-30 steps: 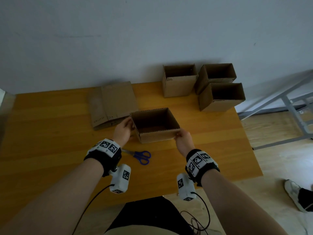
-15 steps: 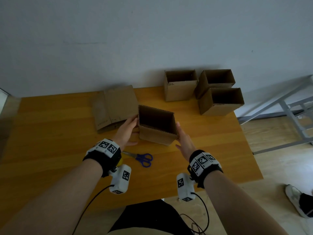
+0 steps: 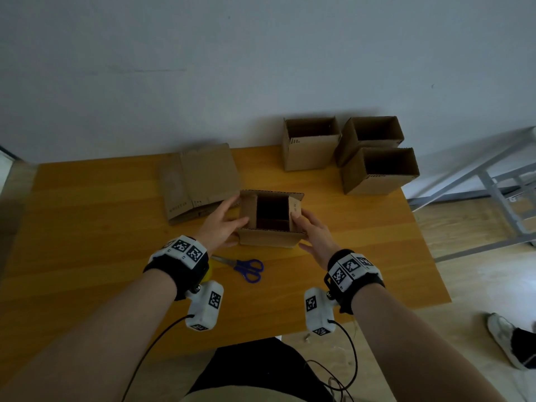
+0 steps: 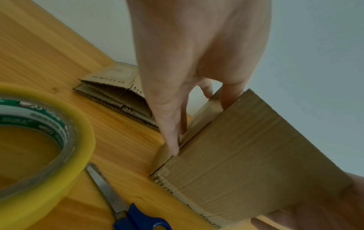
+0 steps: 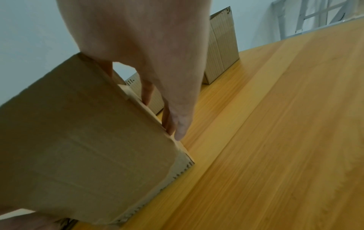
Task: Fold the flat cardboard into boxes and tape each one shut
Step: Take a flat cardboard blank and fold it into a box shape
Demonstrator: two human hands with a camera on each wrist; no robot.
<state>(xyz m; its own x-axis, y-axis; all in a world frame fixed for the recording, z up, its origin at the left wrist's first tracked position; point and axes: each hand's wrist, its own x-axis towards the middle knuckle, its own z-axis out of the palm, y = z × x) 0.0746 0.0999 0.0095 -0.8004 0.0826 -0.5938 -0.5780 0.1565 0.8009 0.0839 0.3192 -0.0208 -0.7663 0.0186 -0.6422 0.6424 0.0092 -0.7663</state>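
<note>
An open-topped cardboard box (image 3: pixel 271 237) stands mid-table with its two short flaps tipped inward over the dark opening. My left hand (image 3: pixel 230 220) lies with straight fingers on the left flap, thumb by the front wall. My right hand (image 3: pixel 306 229) presses the right flap the same way. The left wrist view has the left fingers (image 4: pixel 171 137) along the box (image 4: pixel 256 155) edge. In the right wrist view, the right fingers (image 5: pixel 177 118) run down the box (image 5: pixel 78 140) side. A stack of flat cardboard (image 3: pixel 200 181) lies just left of the box.
Three open folded boxes (image 3: pixel 310 146) stand at the back right by the wall. Blue-handled scissors (image 3: pixel 245 268) lie in front of the box, and a yellow tape roll (image 4: pixel 84 140) sits beside them under my left wrist. The table's right edge (image 3: pixel 420 242) is near.
The box was lifted and tilted, and now stands on the table with its opening up. Both hands shifted from its side walls onto the short flaps and pushed them inward.
</note>
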